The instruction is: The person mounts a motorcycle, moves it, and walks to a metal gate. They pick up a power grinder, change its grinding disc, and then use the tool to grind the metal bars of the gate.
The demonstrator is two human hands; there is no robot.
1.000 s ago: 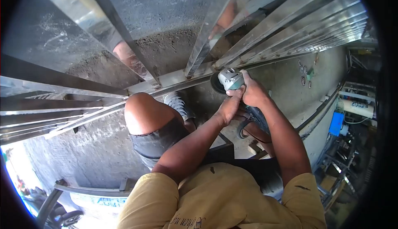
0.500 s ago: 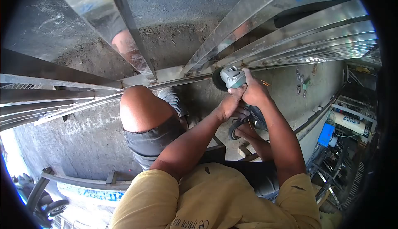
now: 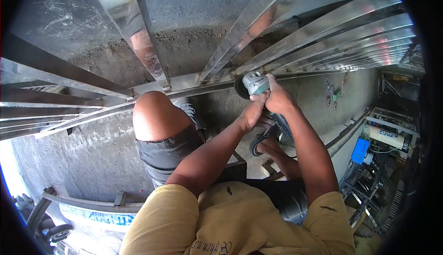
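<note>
An angle grinder with a grey-green head and dark disc is pressed against the lower rail of a shiny steel gate frame. My right hand wraps the grinder's body from the right. My left hand grips it just below and to the left, thumb near the head. The disc touches the rail where slanted steel bars meet it. My bare knee sits under the rail, left of the grinder.
Concrete floor lies below. Small metal discs and parts lie on the floor at right. A blue box and a white tube sit among clutter at the far right. A steel bar lies at lower left.
The view has shifted slightly; the grinder and both hands stay on the same joint of the rail, edging a little up and left in frame. The grip is unchanged.
</note>
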